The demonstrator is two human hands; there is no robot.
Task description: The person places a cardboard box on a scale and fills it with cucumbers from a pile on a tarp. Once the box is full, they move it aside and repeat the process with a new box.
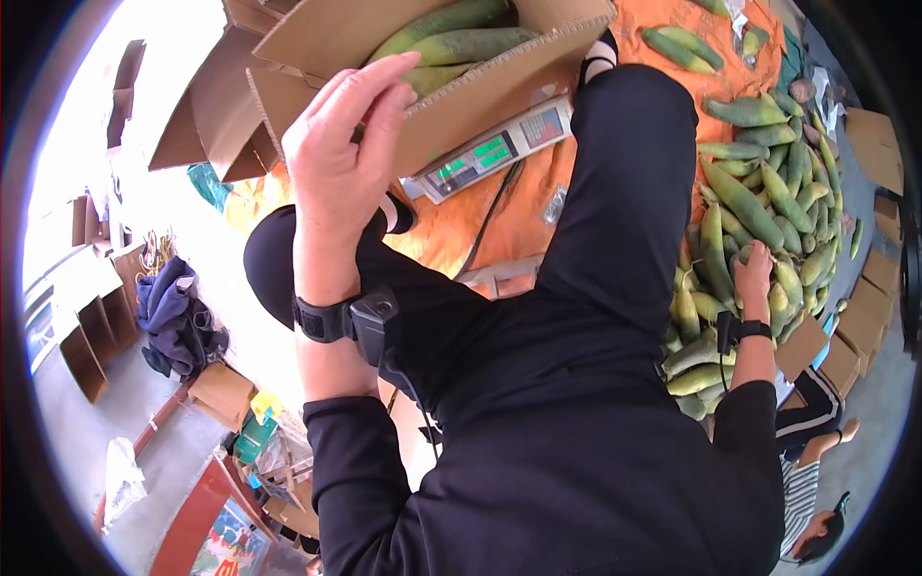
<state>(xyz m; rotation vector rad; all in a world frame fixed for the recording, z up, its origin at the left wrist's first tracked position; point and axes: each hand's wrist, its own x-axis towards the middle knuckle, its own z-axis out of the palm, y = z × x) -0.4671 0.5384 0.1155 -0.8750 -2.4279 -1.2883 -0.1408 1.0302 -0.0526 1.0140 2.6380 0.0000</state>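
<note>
My left hand (pixel 341 144) hovers at the near side of a cardboard box (pixel 499 91), fingers stretched out and thumb apart, holding nothing. Inside the box lie several long green radishes (pixel 471 45). The box rests on a digital scale (pixel 490 154) with lit green displays. Out to the right, my right hand (pixel 754 274) reaches into a big pile of green radishes (pixel 740 204). Its fingers are curled over one radish in the pile, partly covered by the hand.
An orange sheet (pixel 509 230) covers the ground under the scale and pile. Several cardboard boxes (pixel 869 302) line the right side. At lower right another person (pixel 807 490) in a striped top is close by. Dark clothing (pixel 178 312) lies at left.
</note>
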